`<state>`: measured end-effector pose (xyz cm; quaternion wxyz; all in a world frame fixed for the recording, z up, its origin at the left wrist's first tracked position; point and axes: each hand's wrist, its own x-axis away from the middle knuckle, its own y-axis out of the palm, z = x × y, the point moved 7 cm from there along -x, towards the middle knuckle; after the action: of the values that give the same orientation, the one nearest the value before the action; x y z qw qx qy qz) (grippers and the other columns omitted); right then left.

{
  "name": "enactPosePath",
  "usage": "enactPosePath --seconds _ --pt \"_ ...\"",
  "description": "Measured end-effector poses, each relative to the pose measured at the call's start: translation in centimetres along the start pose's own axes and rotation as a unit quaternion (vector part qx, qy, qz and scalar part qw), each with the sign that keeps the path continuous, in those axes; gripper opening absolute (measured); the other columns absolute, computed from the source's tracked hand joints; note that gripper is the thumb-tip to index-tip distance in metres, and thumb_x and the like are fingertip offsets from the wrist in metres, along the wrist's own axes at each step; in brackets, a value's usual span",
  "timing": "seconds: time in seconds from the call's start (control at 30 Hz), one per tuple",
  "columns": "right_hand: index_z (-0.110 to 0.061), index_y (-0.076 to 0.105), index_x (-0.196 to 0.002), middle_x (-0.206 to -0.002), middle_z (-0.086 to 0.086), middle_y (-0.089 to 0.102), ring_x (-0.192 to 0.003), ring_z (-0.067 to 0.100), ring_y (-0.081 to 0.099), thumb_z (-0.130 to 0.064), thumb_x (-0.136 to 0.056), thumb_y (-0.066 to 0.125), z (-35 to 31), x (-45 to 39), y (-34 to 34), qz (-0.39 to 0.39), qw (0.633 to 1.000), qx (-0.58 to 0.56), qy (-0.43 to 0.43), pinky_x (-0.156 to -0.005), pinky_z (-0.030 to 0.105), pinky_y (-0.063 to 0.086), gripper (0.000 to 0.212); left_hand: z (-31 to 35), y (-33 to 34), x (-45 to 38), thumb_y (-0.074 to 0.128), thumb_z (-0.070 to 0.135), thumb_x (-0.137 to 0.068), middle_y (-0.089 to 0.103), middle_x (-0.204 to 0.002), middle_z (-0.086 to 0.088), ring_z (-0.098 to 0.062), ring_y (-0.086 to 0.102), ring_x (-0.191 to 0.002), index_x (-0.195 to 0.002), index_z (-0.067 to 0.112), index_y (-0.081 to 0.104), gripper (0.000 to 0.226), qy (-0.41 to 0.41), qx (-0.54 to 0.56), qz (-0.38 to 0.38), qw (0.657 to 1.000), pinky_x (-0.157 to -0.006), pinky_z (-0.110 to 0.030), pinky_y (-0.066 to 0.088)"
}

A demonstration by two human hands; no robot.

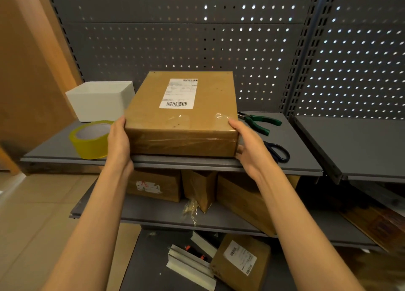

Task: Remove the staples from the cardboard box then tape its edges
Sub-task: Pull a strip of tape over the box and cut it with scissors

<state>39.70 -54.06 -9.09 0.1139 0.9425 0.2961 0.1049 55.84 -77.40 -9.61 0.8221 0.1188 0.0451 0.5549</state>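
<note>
On the grey shelf [65, 150], cardboard box [182, 115] lengthwise away, both hands' fingers clasping its near corners.

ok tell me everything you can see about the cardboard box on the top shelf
The cardboard box is flat, brown and closed, lying level on the grey shelf with its near edge at the shelf's front. A white shipping label with barcodes sits on top. Clear tape wraps the near side and corners. The left hand and right hand hold its near corners.

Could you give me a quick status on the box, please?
Both hands, left and right, hold box on shelf. Front edge taped. Pliers beside it.
</note>
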Motion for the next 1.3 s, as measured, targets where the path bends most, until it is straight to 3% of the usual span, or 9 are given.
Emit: enactPosePath --seconds 0.17,0.3,0.43,0.63,0.77,0.9,1.13,1.23,1.3 --pt "-0.020 0.042 -0.136 -0.120 0.006 0.059 -0.101 0.019 0.057 -0.025 -0.079 0.065 -1.0 1.3 0.0 -0.037 0.996 -0.072 -0.020 -0.070 0.030 0.049 0.061 1.5 0.2 1.1 0.044 0.037 -0.094 0.063 -0.098 0.010 -0.002 0.056 -0.094 -0.098 0.027 0.059 0.018 0.061 0.092 -0.022 0.994 -0.070 -0.015 0.046" --pt "-0.020 0.053 -0.126 -0.120 0.007 0.061 -0.112 0.024 0.054 -0.020 -0.066 0.069 -1.3 2.4 0.4 -0.082 0.988 -0.130 -0.033 -0.078 0.033 0.050 0.063 2.0 0.3 1.5 0.041 0.037 -0.096 0.063 -0.106 0.008 -0.005 0.056 -0.102 -0.107 0.024 0.057 0.024 0.080 0.117 -0.048 0.989 -0.079 -0.017 0.047" --pt "-0.020 0.039 -0.139 -0.118 0.005 0.061 -0.110 0.022 0.056 -0.012 -0.062 0.070 -1.3 2.8 0.6 -0.064 0.971 -0.224 -0.046 -0.086 0.037 0.050 0.083 2.4 0.8 2.8 0.039 0.046 -0.095 0.034 -0.150 -0.001 -0.013 0.031 -0.137 -0.147 0.017 0.020 0.062 0.124 0.115 -0.100 0.981 -0.115 -0.034 0.022" --pt "-0.024 0.028 -0.145 -0.109 -0.002 0.068 -0.102 0.016 0.063 -0.014 -0.063 0.076 -1.0 3.7 3.5 -0.084 0.956 -0.262 -0.103 -0.083 0.031 0.052 0.095 0.5 5.2 9.8 0.081 0.067 -0.030 0.012 -0.156 0.006 -0.019 0.012 -0.143 -0.143 0.040 -0.018 0.153 0.013 0.125 -0.260 0.957 -0.113 -0.050 0.011" --pt "-0.027 0.036 -0.140 -0.119 -0.001 0.064 -0.107 0.015 0.062 -0.015 -0.068 0.071 -0.2 4.3 5.9 -0.112 0.956 -0.242 -0.123 -0.078 0.026 0.052 0.080 -0.4 9.0 12.2 0.083 0.034 -0.060 0.054 -0.135 -0.004 -0.021 0.052 -0.123 -0.144 0.039 0.005 0.115 -0.020 0.172 -0.370 0.913 -0.108 -0.047 0.035" --pt "-0.027 0.028 -0.143 -0.127 0.001 0.059 -0.118 0.017 0.055 -0.017 -0.071 0.070 0.2 4.8 6.7 -0.136 0.962 -0.198 -0.130 -0.091 0.027 0.046 0.084 -0.3 8.9 11.8 0.075 0.025 -0.064 0.057 -0.130 -0.008 -0.021 0.059 -0.115 -0.142 0.030 0.022 0.095 -0.001 0.206 -0.314 0.927 -0.103 -0.041 0.042" --pt "-0.029 0.004 -0.148 -0.146 0.013 0.032 -0.132 0.030 0.038 -0.051 -0.025 0.090 -3.4 4.1 1.1 -0.054 0.962 -0.237 -0.124 -0.111 0.041 0.031 0.152 1.7 4.1 8.9 0.066 0.018 -0.066 0.055 -0.126 -0.013 -0.027 0.049 -0.117 -0.129 0.010 0.049 0.065 0.013 0.194 -0.305 0.932 -0.100 -0.039 0.041" --pt "-0.035 0.025 -0.142 -0.130 0.011 0.046 -0.118 0.027 0.053 -0.057 -0.039 0.085 -5.2 3.7 -1.5 -0.033 0.968 -0.213 -0.129 -0.102 0.041 0.042 0.120 2.4 1.4 6.7 0.056 0.019 -0.076 0.062 -0.105 -0.006 -0.025 0.054 -0.104 -0.095 0.019 0.067 0.022 0.021 0.203 -0.284 0.937 -0.095 -0.039 0.044" --pt "-0.034 0.043 -0.129 -0.125 0.006 0.055 -0.114 0.023 0.057 -0.056 -0.058 0.075 -5.3 3.2 -1.9 -0.041 0.981 -0.143 -0.126 -0.098 0.038 0.045 0.081 2.7 0.3 5.7 0.048 0.019 -0.082 0.065 -0.098 -0.002 -0.020 0.057 -0.096 -0.086 0.022 0.071 0.024 0.034 0.182 -0.268 0.946 -0.089 -0.034 0.044"
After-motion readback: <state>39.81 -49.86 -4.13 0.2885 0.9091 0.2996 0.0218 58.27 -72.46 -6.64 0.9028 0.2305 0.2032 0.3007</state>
